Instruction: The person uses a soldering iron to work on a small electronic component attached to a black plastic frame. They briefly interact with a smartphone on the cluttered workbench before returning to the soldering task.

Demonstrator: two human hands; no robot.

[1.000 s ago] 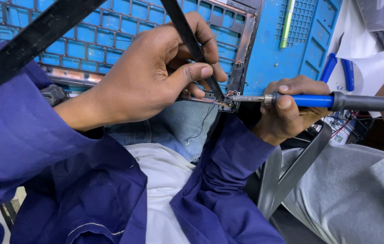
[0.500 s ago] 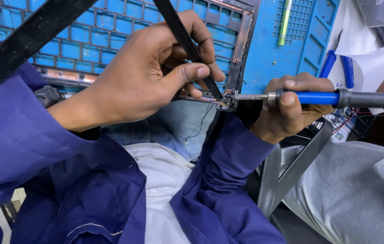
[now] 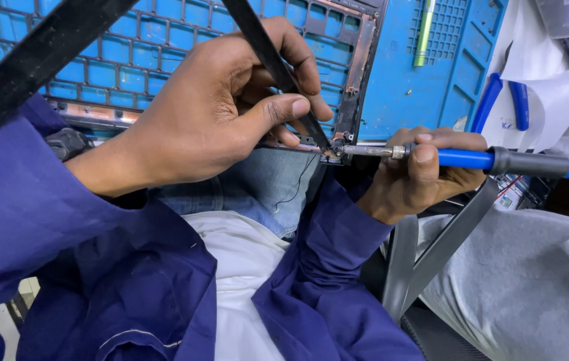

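Fingers (image 3: 284,110) of the left hand (image 3: 211,120) pinch thin, stiff black tweezers (image 3: 277,67) at the frame corner (image 3: 334,155); the right hand (image 3: 415,177) wraps closed around a light soldering iron (image 3: 471,159), best held by its blue grip.

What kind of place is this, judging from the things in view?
Probably an electronics repair bench. The right hand holds a soldering iron to a blue keyboard frame, the left hand uses tweezers, and blue-handled pliers lie nearby.
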